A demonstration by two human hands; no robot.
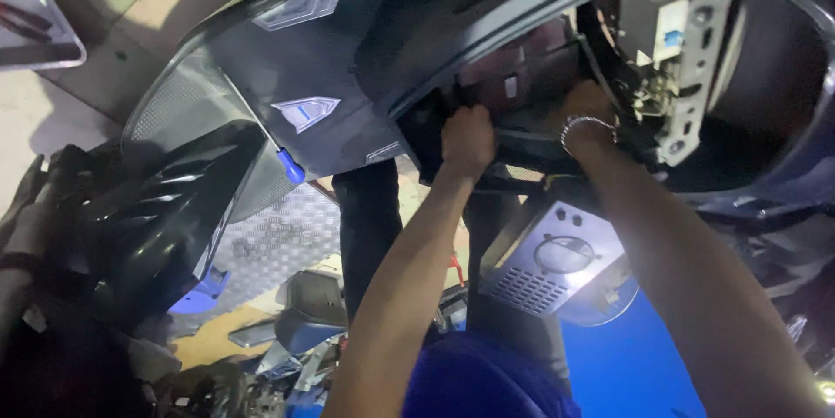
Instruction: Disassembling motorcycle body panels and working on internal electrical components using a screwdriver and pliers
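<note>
Reaching up into the open cavity of a dark scooter body panel (287, 53). Left hand (467, 140) curling shut on the edge of a black inner cover (522, 79), likely steadying it. Right hand (584, 105), bracelet on the wrist, pushing deeper beside a grey bracket (696, 61); fingers hidden, cannot tell the grip. Blue-handled screwdriver (291, 166) lying on the panel, well apart.

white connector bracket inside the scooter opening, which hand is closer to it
Right. The right hand reaches just beside the white connector bracket; the left hand grips the black panel edge farther away.
</note>
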